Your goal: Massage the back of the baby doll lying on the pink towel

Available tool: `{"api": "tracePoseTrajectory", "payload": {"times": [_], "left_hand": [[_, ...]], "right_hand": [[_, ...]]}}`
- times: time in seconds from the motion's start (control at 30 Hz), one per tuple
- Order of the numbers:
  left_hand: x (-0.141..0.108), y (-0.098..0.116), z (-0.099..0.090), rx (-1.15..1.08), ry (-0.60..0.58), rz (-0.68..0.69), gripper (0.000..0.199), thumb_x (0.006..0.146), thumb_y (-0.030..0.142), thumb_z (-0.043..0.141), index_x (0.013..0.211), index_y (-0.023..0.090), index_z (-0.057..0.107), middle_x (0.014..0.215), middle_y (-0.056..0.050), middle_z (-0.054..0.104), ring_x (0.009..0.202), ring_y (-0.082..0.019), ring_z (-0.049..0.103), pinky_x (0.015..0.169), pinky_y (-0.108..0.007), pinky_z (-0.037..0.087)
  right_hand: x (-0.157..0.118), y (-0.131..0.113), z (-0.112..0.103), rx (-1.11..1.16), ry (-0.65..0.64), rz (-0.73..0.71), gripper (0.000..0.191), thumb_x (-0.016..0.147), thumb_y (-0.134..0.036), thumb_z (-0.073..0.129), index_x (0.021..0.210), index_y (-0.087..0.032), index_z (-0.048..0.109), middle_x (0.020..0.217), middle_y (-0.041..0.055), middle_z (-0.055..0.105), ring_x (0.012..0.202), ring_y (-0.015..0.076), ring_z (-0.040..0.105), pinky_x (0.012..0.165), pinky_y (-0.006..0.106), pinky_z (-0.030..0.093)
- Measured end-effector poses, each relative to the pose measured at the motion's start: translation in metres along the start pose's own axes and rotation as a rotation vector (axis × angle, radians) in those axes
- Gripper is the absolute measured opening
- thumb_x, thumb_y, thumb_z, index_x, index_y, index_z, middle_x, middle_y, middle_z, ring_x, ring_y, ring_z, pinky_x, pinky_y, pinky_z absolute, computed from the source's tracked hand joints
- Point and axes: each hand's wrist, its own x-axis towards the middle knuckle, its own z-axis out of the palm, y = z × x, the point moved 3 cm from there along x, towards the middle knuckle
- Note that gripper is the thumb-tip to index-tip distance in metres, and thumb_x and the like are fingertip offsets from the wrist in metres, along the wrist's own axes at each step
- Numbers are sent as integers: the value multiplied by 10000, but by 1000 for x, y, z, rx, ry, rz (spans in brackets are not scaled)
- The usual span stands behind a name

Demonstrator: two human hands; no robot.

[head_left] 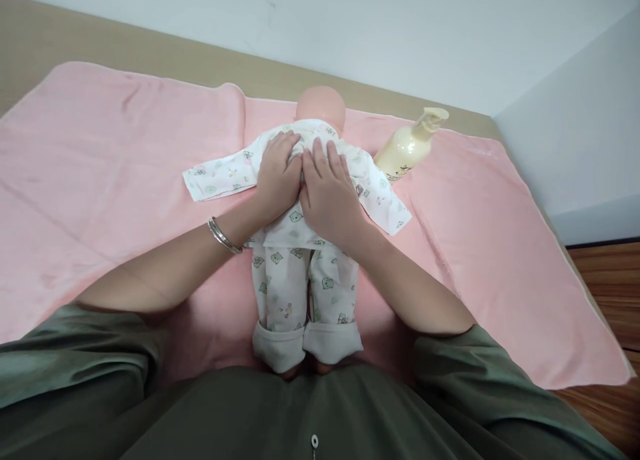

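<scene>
A baby doll lies stretched out, its bald head (321, 107) at the far end and no face showing. It wears a white printed top (225, 173) and matching trousers (285, 287) with turned-up cuffs; the sleeves spread to both sides. My left hand (279, 177) rests flat on the upper part of the top, its fingers pointing toward the head. Beside it, my right hand (331, 197) lies on the top too, fingers stretched and slightly apart. The two thumbs nearly meet over the middle of the doll's body. Neither hand grips anything.
A pink blanket (150, 193) covers the surface under the doll. To the right of the doll, a cream pump bottle (405, 147) leans over, close to a sleeve. A pale wall (350, 33) rises behind the tan far edge (200, 63). Wooden flooring (610, 280) shows at right.
</scene>
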Motion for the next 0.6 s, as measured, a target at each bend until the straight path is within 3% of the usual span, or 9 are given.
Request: {"api": "tracePoseTrajectory", "payload": {"times": [0.07, 0.17, 0.27, 0.33, 0.47, 0.6], "left_hand": [[0, 1, -1, 3, -3, -6, 409, 914, 316, 486, 1280, 234, 648, 1494, -37, 627, 1480, -272, 490, 1355, -495, 306], [0, 1, -1, -2, 0, 23, 401, 902, 307, 517, 1272, 246, 657, 1483, -54, 635, 1482, -278, 494, 1352, -477, 312], [-1, -1, 0, 8, -7, 46, 440, 888, 311, 543, 1308, 235, 649, 1511, -71, 610, 1508, -287, 468, 1362, -474, 286], [-1, -2, 1, 19, -23, 49, 474, 894, 310, 531, 1346, 207, 632, 1545, -94, 576, 1530, -294, 441, 1373, -479, 253], [2, -2, -2, 37, -24, 62, 455, 877, 279, 534, 1308, 227, 669, 1518, -75, 607, 1499, -294, 478, 1365, -477, 283], [12, -4, -8, 22, -74, 90, 388, 898, 322, 575, 1265, 275, 694, 1463, -48, 654, 1444, -298, 533, 1342, -462, 329]], "right_hand": [[4, 1, -1, -1, -8, -61, 596, 1012, -207, 329, 1598, -125, 405, 1732, 91, 287, 1650, 311, 159, 1367, 592, 147], [22, 26, 0, 47, -50, -105, 577, 1024, -271, 364, 1597, -220, 413, 1742, 24, 268, 1649, 268, 181, 1363, 593, 153], [38, 55, -2, 103, -34, -4, 601, 1045, -372, 376, 1616, -184, 372, 1746, 64, 252, 1650, 250, 178, 1364, 558, 160], [40, 60, -3, 123, -14, 89, 642, 1047, -379, 367, 1631, -115, 325, 1741, 114, 252, 1648, 264, 184, 1367, 541, 157], [21, 32, -2, 79, 22, 187, 657, 1032, -323, 369, 1620, -35, 317, 1724, 196, 260, 1636, 340, 200, 1351, 592, 169], [1, 2, 1, 23, 50, 84, 609, 1019, -263, 376, 1606, -100, 381, 1734, 166, 248, 1644, 351, 162, 1344, 631, 171]]}}
